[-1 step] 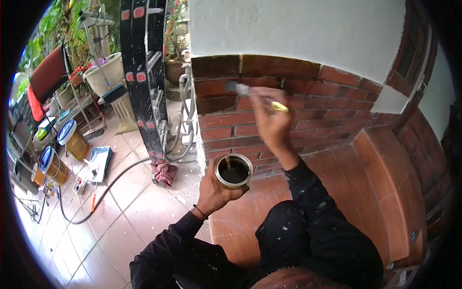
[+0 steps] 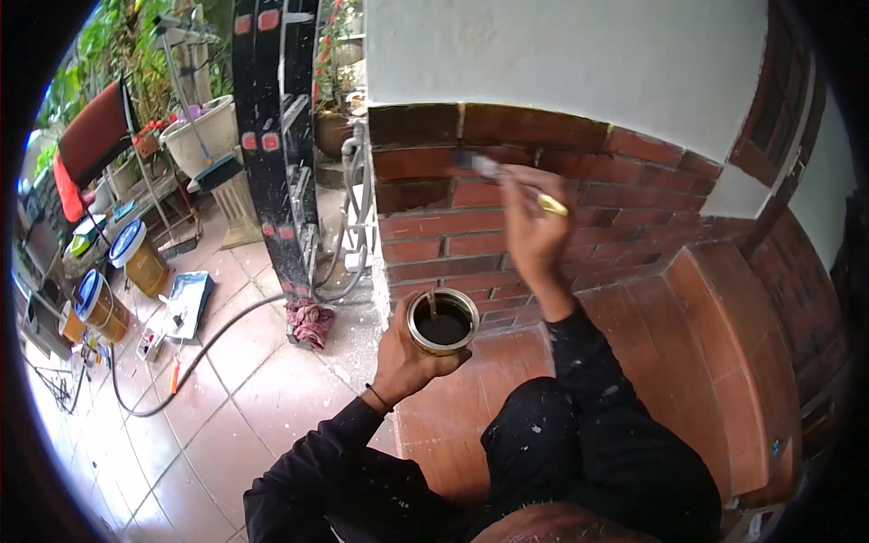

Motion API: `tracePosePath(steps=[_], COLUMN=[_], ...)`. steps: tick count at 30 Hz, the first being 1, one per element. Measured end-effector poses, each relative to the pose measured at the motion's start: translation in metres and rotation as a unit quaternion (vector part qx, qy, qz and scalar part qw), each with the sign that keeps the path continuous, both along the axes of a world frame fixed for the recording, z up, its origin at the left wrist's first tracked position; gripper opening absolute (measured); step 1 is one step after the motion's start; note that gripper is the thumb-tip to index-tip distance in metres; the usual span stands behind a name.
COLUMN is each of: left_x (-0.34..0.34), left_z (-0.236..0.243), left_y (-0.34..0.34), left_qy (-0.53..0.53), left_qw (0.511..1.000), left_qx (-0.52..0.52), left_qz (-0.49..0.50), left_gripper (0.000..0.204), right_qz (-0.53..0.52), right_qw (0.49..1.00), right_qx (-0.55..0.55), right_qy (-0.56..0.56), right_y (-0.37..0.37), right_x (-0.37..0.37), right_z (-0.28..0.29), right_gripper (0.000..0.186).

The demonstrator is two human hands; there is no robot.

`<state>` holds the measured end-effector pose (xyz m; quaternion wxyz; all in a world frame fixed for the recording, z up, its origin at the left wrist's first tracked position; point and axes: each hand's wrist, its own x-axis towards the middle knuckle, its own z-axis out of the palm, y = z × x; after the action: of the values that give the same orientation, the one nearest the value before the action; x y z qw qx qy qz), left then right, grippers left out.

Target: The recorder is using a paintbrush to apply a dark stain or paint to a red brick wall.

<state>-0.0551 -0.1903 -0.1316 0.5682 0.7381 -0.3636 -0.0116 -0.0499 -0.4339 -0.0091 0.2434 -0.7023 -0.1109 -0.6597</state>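
My left hand (image 2: 405, 360) is wrapped round an open metal can (image 2: 446, 347) with dark brown liquid inside. A thin stick (image 2: 433, 302) leans in the can against its rim. My right hand (image 2: 536, 226) grips a paintbrush (image 2: 489, 168), its yellow handle end sticking out past the fingers. The blurred bristles are at the upper rows of the red-brown brick wall (image 2: 516, 266); whether they touch it I cannot tell. Several bricks at the upper left, such as one dark brick (image 2: 412, 195), look darker and wetter than the lower ones.
A black ladder (image 2: 272, 172) stands left of the wall, a crumpled cloth (image 2: 310, 324) by its foot. Further left are lidded buckets (image 2: 140, 262), a paint tray (image 2: 191, 303) and a hose (image 2: 217, 353). A curved tiled step (image 2: 724, 362) rises on the right.
My right hand and the paintbrush have moved a little to the right along the bricks. My left hand keeps its hold on the can; the view has shifted slightly.
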Motion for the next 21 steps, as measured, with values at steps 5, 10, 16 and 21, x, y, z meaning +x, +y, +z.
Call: tracePosePath(steps=[5,10,16,21], left_x=[-0.002,0.003,0.002,0.005], left_z=[0.01,0.01,0.011,0.009], left_y=[-0.003,0.003,0.006,0.012], left_qy=[-0.027,-0.006,-0.004,0.004], left_qw=[0.999,1.0,1.0,1.0], left_qx=[0.014,-0.025,-0.021,-0.015], left_qz=[0.022,0.011,0.013,0.019], left_gripper=[0.101,0.101,0.102,0.103], right_qz=[0.146,0.185,0.062,0.095], right_qw=[0.981,0.982,0.993,0.988], right_qx=[0.119,0.022,0.1,0.116], right_qy=[-0.044,0.029,0.016,-0.021], right_y=[-0.013,0.047,-0.014,-0.004], right_x=[-0.028,0.013,-0.009,-0.023], right_z=[-0.007,-0.007,-0.021,-0.018], right_gripper=[0.013,0.017,0.009,0.013])
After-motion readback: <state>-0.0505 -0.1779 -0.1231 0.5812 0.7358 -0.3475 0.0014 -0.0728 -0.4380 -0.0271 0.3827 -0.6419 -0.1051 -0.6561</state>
